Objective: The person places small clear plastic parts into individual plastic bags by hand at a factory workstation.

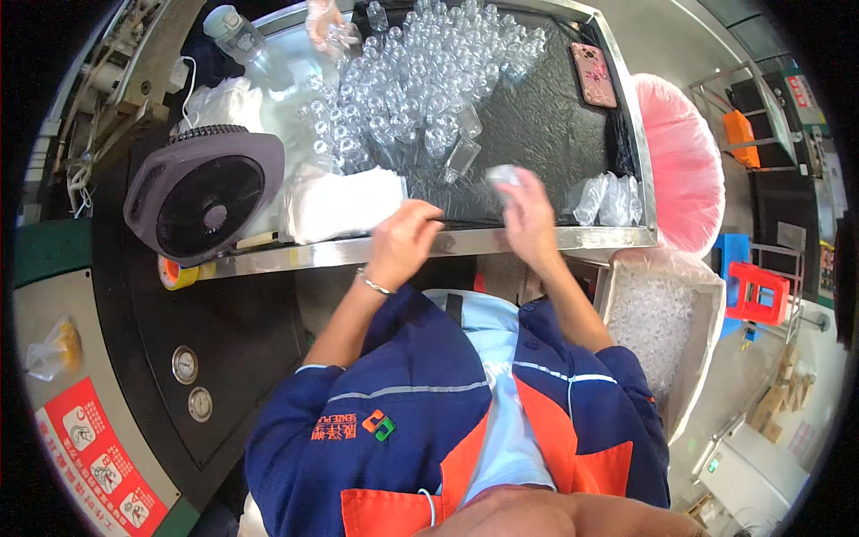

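Observation:
My right hand (530,217) is closed on a small clear plastic bottle (503,175), held above the black sheet (546,152) near the table's front edge. My left hand (404,243) is closed, thumb and fingertips pinched together at the front edge; whatever is between them, if anything, is too small to tell. Just left of it lies a stack of white plastic bags (335,204). Ahead of both hands, a heap of clear bottles (420,76) covers the middle of the table. One clear bottle (462,161) lies on its side between the heap and my hands.
Another person's hand (324,25) touches bottles at the far edge. A dark fan (215,201) stands left. Filled clear bags (608,199) and a phone (593,75) lie right. Beyond the metal rim (591,237) are a pink-lined container (676,161) and a lined bin of clear pieces (653,322).

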Demonstrator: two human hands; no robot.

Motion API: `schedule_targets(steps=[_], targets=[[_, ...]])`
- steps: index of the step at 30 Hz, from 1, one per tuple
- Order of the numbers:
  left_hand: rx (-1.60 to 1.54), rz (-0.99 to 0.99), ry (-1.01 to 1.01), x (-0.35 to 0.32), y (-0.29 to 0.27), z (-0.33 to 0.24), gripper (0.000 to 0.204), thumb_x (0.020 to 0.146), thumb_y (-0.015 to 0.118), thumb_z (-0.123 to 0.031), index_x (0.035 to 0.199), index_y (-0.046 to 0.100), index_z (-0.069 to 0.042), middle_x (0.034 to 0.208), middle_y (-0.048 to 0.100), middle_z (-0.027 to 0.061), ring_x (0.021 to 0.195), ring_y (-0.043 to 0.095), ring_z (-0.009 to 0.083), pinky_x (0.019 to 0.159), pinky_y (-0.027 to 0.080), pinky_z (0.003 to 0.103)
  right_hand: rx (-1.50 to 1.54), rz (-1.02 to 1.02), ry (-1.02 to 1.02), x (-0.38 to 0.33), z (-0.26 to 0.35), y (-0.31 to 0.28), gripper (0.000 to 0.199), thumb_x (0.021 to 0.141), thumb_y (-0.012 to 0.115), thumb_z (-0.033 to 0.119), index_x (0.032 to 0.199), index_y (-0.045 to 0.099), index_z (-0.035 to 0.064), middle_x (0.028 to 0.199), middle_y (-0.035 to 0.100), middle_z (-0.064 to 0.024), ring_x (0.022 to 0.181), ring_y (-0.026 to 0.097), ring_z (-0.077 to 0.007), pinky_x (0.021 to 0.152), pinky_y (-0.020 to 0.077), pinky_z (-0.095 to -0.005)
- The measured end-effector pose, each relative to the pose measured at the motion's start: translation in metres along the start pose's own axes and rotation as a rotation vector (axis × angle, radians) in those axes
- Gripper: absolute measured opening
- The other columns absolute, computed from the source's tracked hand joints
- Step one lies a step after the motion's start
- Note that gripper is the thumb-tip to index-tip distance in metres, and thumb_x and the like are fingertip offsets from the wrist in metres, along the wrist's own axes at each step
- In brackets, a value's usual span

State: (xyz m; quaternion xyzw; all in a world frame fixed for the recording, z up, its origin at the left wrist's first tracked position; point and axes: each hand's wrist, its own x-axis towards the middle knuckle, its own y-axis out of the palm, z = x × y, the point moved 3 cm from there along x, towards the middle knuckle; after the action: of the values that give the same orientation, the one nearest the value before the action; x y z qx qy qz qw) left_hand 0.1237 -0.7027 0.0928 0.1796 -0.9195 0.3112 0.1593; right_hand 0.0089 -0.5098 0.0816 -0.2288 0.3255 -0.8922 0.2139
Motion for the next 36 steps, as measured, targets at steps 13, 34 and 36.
schedule_targets(steps=[13, 34, 36], targets=[[0.372, -0.083, -0.360, -0.005, -0.054, 0.085, 0.013, 0.077, 0.073, -0.010, 0.079, 0.066, 0.001, 0.069, 0.066, 0.0121, 0.060, 0.065, 0.0218, 0.057, 0.050, 0.032, -0.337, 0.137, -0.100, 0.041, 0.033, 0.044, 0.041, 0.086, 0.064, 0.021, 0.126, 0.055, 0.0167, 0.104, 0.055, -0.0186, 0.098, 0.055, -0.0362, 0.081, 0.0495, -0.0458], [-0.284, -0.104, -0.521, -0.015, -0.023, 0.071, 0.005, 0.085, 0.067, -0.004, 0.088, 0.067, 0.000, 0.075, 0.064, 0.0000, 0.063, 0.057, 0.0053, 0.058, 0.047, 0.021, 1.108, 0.367, 0.571, 0.012, 0.020, 0.057, 0.033, 0.095, 0.052, 0.011, 0.123, 0.040, -0.0005, 0.105, 0.063, -0.0162, 0.084, 0.062, -0.0176, 0.070, 0.0513, -0.0288], [-0.341, -0.081, -0.571, -0.014, -0.017, 0.068, 0.005, 0.085, 0.067, -0.004, 0.087, 0.067, 0.000, 0.075, 0.064, -0.0004, 0.063, 0.056, 0.0049, 0.058, 0.046, 0.021, 1.128, 0.381, 0.600, 0.011, 0.022, 0.056, 0.036, 0.094, 0.052, 0.011, 0.126, 0.040, -0.0005, 0.104, 0.063, -0.0161, 0.082, 0.062, -0.0172, 0.068, 0.0515, -0.0282]])
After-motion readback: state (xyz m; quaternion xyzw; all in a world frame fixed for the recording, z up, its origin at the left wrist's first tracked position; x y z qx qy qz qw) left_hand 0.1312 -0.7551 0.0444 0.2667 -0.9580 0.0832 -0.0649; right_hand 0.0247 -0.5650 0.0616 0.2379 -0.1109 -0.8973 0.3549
